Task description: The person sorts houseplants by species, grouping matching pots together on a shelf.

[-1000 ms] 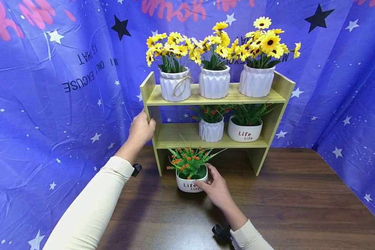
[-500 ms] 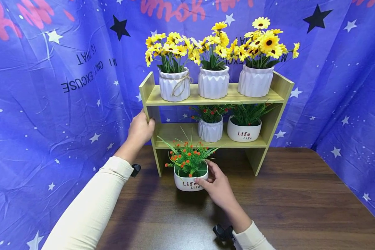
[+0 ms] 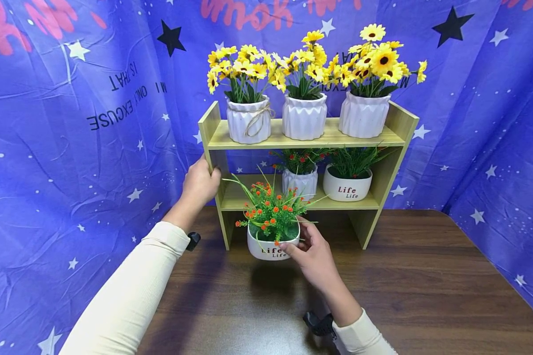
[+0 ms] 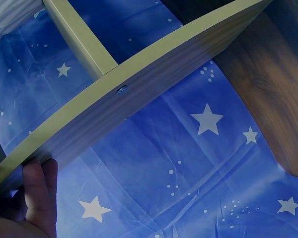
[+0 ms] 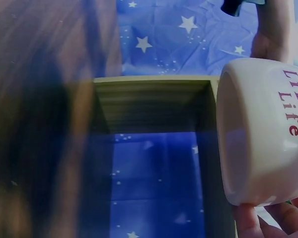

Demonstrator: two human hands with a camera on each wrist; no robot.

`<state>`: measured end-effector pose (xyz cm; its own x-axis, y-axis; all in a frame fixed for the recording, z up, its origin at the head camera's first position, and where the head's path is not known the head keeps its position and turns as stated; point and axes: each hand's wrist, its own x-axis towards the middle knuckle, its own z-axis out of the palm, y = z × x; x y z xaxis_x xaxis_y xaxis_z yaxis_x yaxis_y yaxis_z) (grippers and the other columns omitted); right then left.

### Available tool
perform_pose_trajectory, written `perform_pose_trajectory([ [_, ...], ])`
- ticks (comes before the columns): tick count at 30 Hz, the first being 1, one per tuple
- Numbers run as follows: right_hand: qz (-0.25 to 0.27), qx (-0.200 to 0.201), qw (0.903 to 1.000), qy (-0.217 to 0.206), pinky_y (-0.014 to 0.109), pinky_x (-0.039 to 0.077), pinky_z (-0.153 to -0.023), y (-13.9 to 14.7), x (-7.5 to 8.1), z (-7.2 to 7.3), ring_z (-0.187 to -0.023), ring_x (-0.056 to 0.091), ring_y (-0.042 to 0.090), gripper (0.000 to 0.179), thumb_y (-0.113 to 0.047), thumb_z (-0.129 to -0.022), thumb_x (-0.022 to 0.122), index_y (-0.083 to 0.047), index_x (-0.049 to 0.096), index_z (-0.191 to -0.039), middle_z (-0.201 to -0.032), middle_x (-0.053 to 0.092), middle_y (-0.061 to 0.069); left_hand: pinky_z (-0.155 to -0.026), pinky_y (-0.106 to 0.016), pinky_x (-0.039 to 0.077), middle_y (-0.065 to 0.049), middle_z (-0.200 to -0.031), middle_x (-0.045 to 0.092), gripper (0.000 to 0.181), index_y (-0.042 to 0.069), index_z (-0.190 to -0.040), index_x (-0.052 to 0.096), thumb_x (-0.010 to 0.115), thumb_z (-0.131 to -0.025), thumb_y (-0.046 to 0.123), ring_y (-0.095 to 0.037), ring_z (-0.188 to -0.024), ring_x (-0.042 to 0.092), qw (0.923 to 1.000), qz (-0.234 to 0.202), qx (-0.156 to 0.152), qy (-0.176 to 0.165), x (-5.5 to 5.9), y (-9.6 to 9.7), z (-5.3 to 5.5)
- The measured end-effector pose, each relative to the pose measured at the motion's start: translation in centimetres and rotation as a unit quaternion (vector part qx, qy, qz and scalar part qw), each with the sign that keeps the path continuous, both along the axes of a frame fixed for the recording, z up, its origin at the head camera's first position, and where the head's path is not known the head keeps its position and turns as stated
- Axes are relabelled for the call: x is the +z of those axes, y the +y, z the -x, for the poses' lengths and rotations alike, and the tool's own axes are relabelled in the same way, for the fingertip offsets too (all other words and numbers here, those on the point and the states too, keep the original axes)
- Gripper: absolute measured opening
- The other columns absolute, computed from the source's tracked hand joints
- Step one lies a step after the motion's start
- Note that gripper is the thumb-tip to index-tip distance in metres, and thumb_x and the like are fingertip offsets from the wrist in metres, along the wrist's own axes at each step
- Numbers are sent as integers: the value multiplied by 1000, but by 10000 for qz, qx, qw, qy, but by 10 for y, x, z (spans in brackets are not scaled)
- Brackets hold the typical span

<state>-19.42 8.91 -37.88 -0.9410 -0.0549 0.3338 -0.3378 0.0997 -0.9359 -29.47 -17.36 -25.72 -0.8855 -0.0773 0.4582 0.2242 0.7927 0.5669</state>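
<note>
My right hand grips the right end of a white oval flowerpot lettered "Life", thumb on its front. Orange flowers and green grass blades fill the pot. It hangs over the table before the wooden shelf, its shadow on the wood below. From the right wrist view, the lettered pot appears on its side with fingers at its edge. My left hand holds the shelf's left side panel, and the left wrist view shows fingers against that panel.
Three white pots of yellow flowers line the top board. On the middle board stand a ribbed white pot and another "Life" pot. A blue star-print curtain surrounds the dark wooden table.
My right hand has raised the flowerpot off the table, toward the middle board, and its shadow now lies apart below it. The left hand stays on the side panel.
</note>
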Motion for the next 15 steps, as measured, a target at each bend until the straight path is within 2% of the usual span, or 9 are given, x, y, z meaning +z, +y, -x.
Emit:
perform_pose_trajectory([
  [7, -68, -2, 10000, 60, 25, 53, -80, -2, 23, 12, -109, 62, 25, 60, -11, -85, 79, -6, 49, -138, -130, 60, 13, -81, -61, 46, -25, -115, 65, 22, 4, -112, 56, 51, -94, 15, -49, -103, 61, 10000, 15, -2, 5, 1, 0, 0],
  [15, -75, 60, 9999, 39, 35, 52, -89, -17, 37, 37, -120, 58, 25, 61, -13, -87, 77, -3, 47, -139, -134, 59, 12, -84, -60, 46, -25, -117, 65, 22, 4, -114, 55, 51, -96, 16, -47, -106, 61, 10000, 10, -13, -9, 0, -1, 1],
])
